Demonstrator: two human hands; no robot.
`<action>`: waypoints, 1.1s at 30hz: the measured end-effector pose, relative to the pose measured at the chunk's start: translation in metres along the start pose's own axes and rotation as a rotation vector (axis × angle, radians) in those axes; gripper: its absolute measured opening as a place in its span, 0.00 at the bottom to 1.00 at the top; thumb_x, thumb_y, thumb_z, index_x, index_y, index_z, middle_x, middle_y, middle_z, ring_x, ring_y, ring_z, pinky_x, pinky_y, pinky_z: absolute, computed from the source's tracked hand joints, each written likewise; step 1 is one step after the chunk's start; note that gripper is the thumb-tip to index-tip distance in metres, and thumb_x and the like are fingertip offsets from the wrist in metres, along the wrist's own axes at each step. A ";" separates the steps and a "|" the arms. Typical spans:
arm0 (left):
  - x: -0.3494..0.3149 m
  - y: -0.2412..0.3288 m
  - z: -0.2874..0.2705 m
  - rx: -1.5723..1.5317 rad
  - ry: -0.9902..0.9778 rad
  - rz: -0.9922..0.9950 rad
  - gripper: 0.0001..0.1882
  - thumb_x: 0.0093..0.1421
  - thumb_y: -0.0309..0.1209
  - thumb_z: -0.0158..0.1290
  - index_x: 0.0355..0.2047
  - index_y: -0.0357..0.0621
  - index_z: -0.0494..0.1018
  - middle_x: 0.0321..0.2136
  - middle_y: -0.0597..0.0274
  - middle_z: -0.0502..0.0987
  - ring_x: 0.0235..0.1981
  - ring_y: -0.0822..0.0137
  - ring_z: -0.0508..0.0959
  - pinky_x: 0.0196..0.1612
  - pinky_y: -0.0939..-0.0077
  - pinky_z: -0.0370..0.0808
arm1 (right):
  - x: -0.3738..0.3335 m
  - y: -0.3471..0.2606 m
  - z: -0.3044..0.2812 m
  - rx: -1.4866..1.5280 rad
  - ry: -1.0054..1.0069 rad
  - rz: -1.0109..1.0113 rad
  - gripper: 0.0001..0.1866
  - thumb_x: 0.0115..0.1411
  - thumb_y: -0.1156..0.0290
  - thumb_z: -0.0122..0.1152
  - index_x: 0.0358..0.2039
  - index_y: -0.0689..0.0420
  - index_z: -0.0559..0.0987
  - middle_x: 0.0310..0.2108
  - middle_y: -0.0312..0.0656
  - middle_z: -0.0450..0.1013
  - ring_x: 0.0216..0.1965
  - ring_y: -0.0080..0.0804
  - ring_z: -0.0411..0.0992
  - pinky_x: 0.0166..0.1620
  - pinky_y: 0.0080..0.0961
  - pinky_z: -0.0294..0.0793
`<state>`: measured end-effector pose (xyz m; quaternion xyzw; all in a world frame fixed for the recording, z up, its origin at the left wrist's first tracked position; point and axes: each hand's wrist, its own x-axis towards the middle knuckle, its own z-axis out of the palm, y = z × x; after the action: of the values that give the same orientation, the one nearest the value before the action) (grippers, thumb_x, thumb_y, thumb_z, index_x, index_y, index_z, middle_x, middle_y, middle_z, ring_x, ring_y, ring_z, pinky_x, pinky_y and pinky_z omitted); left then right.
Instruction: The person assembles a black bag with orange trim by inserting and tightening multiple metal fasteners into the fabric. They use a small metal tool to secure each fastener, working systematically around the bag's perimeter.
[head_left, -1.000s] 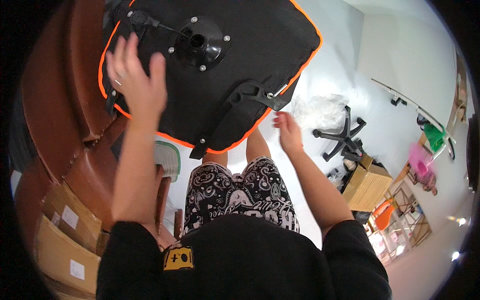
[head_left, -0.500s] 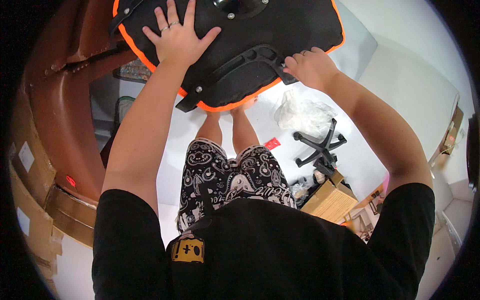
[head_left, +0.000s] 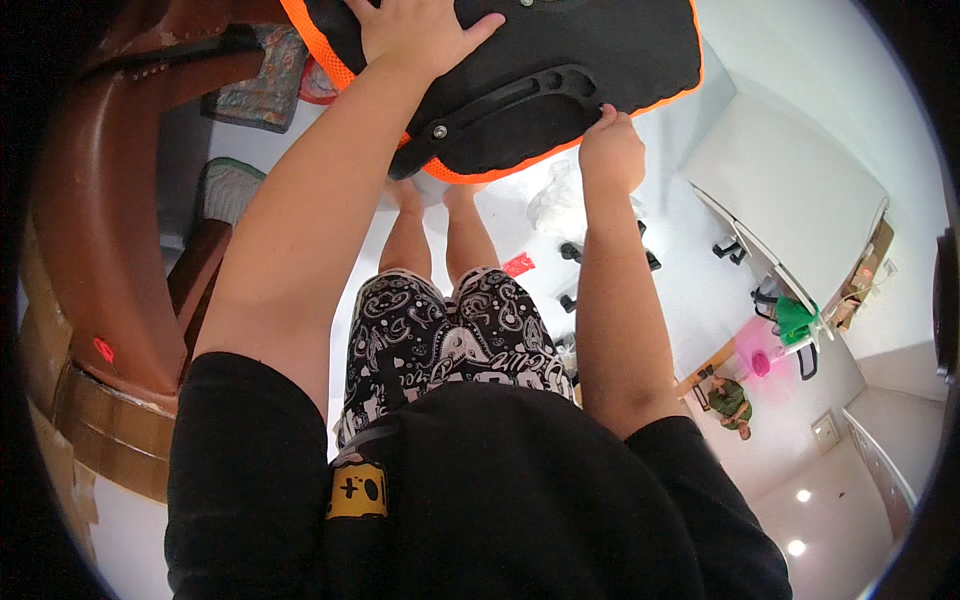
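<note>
A black office-chair cushion piece (head_left: 650, 55) with orange mesh edging is held up in front of me at the top of the view. A curved black plastic armrest (head_left: 520, 95) lies against it, a bolt showing at its left end. My left hand (head_left: 415, 35) presses on the black fabric, thumb stretched out; its fingertips run out of view at the top. My right hand (head_left: 612, 155) is closed on the right end of the armrest, by the orange edge.
A brown leather-like piece of furniture (head_left: 110, 220) stands at the left beside cardboard (head_left: 110, 430). On the floor are clear plastic wrap (head_left: 556, 205), a red packet (head_left: 518, 265) and black chair-base casters (head_left: 568, 300), partly behind my right forearm. Another person (head_left: 731, 403) is far right.
The view has shifted, and the cushion piece sits higher and further right. My right hand has come inward with the armrest end. The left hand stays on the fabric.
</note>
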<state>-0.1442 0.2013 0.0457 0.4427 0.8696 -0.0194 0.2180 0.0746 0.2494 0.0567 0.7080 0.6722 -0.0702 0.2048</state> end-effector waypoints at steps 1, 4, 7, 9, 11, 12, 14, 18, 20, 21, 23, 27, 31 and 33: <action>0.000 -0.001 -0.001 -0.008 -0.001 -0.001 0.48 0.58 0.64 0.44 0.71 0.54 0.46 0.71 0.50 0.40 0.72 0.46 0.37 0.67 0.34 0.36 | 0.000 0.002 -0.003 0.000 -0.043 -0.025 0.22 0.69 0.51 0.40 0.39 0.54 0.78 0.35 0.53 0.79 0.40 0.54 0.77 0.43 0.48 0.75; 0.004 -0.001 -0.004 -0.033 -0.130 0.011 0.47 0.58 0.64 0.44 0.71 0.53 0.46 0.71 0.49 0.39 0.72 0.46 0.37 0.67 0.34 0.35 | 0.020 0.031 -0.002 0.042 -0.179 -0.218 0.22 0.68 0.53 0.41 0.40 0.58 0.76 0.36 0.58 0.77 0.42 0.58 0.76 0.45 0.51 0.74; 0.002 -0.005 0.001 -0.037 -0.096 0.023 0.47 0.59 0.64 0.43 0.71 0.53 0.46 0.71 0.48 0.39 0.72 0.46 0.37 0.67 0.33 0.35 | 0.037 0.050 -0.016 -0.069 -0.365 -0.483 0.20 0.67 0.54 0.43 0.40 0.59 0.74 0.37 0.59 0.77 0.40 0.58 0.76 0.45 0.52 0.73; -0.002 -0.009 0.004 -0.034 -0.088 0.023 0.46 0.59 0.64 0.43 0.71 0.53 0.46 0.71 0.48 0.39 0.72 0.46 0.36 0.67 0.33 0.35 | 0.044 0.051 -0.030 -0.245 -0.418 -0.705 0.16 0.66 0.58 0.48 0.38 0.60 0.72 0.34 0.55 0.77 0.39 0.55 0.76 0.43 0.50 0.72; -0.005 -0.013 0.001 -0.034 -0.088 0.021 0.46 0.59 0.64 0.42 0.71 0.54 0.46 0.71 0.48 0.39 0.72 0.46 0.36 0.67 0.33 0.36 | 0.050 0.040 -0.052 -0.509 -0.440 -0.913 0.13 0.65 0.61 0.51 0.36 0.59 0.72 0.30 0.50 0.78 0.37 0.52 0.76 0.40 0.45 0.73; -0.007 -0.017 0.000 -0.036 -0.060 0.022 0.46 0.59 0.64 0.42 0.71 0.54 0.46 0.71 0.48 0.39 0.72 0.46 0.37 0.67 0.34 0.36 | 0.054 0.023 -0.064 -0.643 -0.510 -0.972 0.18 0.60 0.56 0.59 0.39 0.58 0.72 0.32 0.49 0.78 0.38 0.50 0.78 0.41 0.49 0.74; -0.011 -0.028 0.001 -0.045 -0.001 0.023 0.46 0.59 0.64 0.42 0.71 0.54 0.46 0.71 0.48 0.39 0.72 0.46 0.37 0.67 0.34 0.36 | 0.061 0.005 -0.067 -0.806 -0.449 -1.214 0.20 0.57 0.54 0.62 0.40 0.57 0.72 0.31 0.46 0.79 0.37 0.46 0.79 0.41 0.46 0.74; -0.016 -0.060 0.011 -0.076 0.053 0.017 0.47 0.58 0.64 0.44 0.70 0.52 0.46 0.71 0.48 0.41 0.71 0.46 0.38 0.67 0.34 0.36 | 0.053 -0.023 -0.067 -0.766 -0.277 -1.519 0.20 0.50 0.53 0.66 0.36 0.51 0.73 0.37 0.38 0.76 0.40 0.39 0.76 0.43 0.36 0.72; -0.023 -0.073 0.015 -0.080 0.096 0.019 0.48 0.57 0.64 0.46 0.70 0.51 0.48 0.70 0.47 0.43 0.71 0.45 0.39 0.67 0.32 0.36 | 0.048 -0.032 -0.068 -0.668 -0.206 -1.738 0.19 0.49 0.54 0.66 0.36 0.50 0.74 0.41 0.35 0.73 0.44 0.36 0.74 0.45 0.34 0.72; -0.034 -0.074 0.008 -0.113 0.077 0.074 0.48 0.56 0.64 0.47 0.69 0.49 0.50 0.70 0.46 0.44 0.71 0.44 0.39 0.66 0.31 0.36 | 0.047 -0.035 -0.069 -0.635 -0.201 -1.877 0.18 0.49 0.55 0.65 0.37 0.48 0.75 0.43 0.35 0.71 0.46 0.35 0.73 0.46 0.33 0.72; -0.064 -0.079 -0.004 -0.180 0.044 0.191 0.49 0.55 0.64 0.48 0.68 0.47 0.52 0.69 0.45 0.46 0.71 0.43 0.40 0.65 0.29 0.35 | 0.043 -0.039 -0.070 -0.577 -0.161 -2.096 0.17 0.49 0.56 0.65 0.38 0.47 0.75 0.44 0.32 0.70 0.48 0.32 0.70 0.48 0.31 0.71; -0.120 -0.060 0.033 -0.143 0.079 0.353 0.62 0.35 0.61 0.65 0.68 0.53 0.53 0.70 0.52 0.48 0.71 0.51 0.44 0.62 0.24 0.43 | 0.027 -0.051 -0.068 -0.465 -0.091 -2.287 0.16 0.47 0.56 0.63 0.36 0.47 0.77 0.42 0.30 0.70 0.46 0.29 0.69 0.47 0.28 0.71; -0.144 -0.026 0.057 -0.107 0.038 0.304 0.64 0.34 0.55 0.70 0.69 0.52 0.50 0.71 0.51 0.42 0.71 0.47 0.41 0.59 0.18 0.42 | 0.025 -0.060 -0.055 -0.412 -0.091 -2.360 0.16 0.44 0.54 0.64 0.33 0.47 0.76 0.38 0.30 0.70 0.44 0.30 0.69 0.47 0.28 0.71; -0.140 -0.028 0.065 -0.102 0.043 0.194 0.65 0.33 0.55 0.70 0.70 0.53 0.49 0.71 0.51 0.41 0.71 0.46 0.40 0.58 0.18 0.41 | 0.019 -0.068 -0.050 -0.395 -0.130 -2.371 0.16 0.44 0.54 0.64 0.30 0.47 0.75 0.36 0.29 0.69 0.44 0.30 0.69 0.47 0.28 0.71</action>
<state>-0.0712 0.0632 0.0381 0.5135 0.8269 0.0556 0.2225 0.0011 0.2873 0.0821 -0.3986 0.8927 -0.1462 0.1513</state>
